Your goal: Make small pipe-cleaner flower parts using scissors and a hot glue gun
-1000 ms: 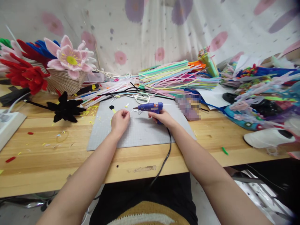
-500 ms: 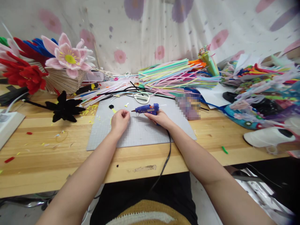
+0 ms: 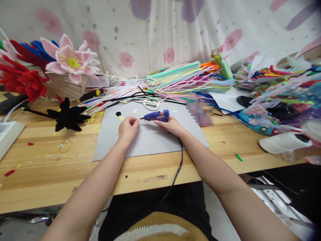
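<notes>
A blue glue gun (image 3: 157, 116) is gripped in my right hand (image 3: 171, 125), its nozzle pointing left over the grey cutting mat (image 3: 150, 144). My left hand (image 3: 128, 129) is closed in a pinch just left of the nozzle; whatever its fingertips hold is too small to make out. A black round piece with a yellow strip (image 3: 118, 114) lies on the mat beyond my left hand. Behind the glue gun rest white-handled scissors (image 3: 151, 104). The gun's black cord (image 3: 178, 169) runs down over the table's front edge.
At left are a black fuzzy flower (image 3: 67, 115), a pink flower (image 3: 72, 63) and a white power strip (image 3: 10, 135). Pastel pipe cleaners (image 3: 175, 78) are piled at the back. Craft materials and a white glue gun-like object (image 3: 284, 142) crowd the right.
The camera view has shifted slightly. Both hands and the glue gun keep nearly the same positions over the mat.
</notes>
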Available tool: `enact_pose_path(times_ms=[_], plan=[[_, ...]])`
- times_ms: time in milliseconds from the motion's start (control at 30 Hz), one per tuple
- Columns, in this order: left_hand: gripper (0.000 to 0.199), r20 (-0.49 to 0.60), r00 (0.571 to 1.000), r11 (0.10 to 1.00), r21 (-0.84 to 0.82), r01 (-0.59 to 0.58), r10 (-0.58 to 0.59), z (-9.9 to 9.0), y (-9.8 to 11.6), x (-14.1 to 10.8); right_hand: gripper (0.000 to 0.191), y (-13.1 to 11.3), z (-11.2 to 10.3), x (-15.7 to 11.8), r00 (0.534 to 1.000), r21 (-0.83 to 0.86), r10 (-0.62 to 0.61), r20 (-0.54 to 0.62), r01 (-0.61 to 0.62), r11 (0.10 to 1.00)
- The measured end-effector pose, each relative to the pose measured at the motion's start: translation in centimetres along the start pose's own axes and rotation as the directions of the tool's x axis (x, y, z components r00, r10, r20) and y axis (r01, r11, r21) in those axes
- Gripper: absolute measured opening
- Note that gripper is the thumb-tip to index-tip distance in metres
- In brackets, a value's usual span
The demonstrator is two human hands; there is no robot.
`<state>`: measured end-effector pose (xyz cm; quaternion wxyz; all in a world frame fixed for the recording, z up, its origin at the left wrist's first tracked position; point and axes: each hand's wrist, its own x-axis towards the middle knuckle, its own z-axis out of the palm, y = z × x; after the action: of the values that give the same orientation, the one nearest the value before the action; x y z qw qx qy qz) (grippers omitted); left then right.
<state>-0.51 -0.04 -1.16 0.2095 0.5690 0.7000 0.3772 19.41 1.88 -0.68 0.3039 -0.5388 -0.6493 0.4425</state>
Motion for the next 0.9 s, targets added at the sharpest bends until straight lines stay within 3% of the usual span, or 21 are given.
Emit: enact_pose_path(times_ms=[633,900], plan=[[0.015,0.0,1.0,1.0,-0.028,0.0,0.0,0.03,-0.11,0.03,0.043,0.24,-0.48,0.18,0.998,-0.028,0.055,-0.027,-0.056,0.998],[0.016,-0.001,1.0,1.0,-0.022,-0.003,0.003,0.03,-0.08,0.01,0.039,-0.23,-0.16,-0.31,0.999,-0.007,-0.026,-0.024,0.026,1.0]])
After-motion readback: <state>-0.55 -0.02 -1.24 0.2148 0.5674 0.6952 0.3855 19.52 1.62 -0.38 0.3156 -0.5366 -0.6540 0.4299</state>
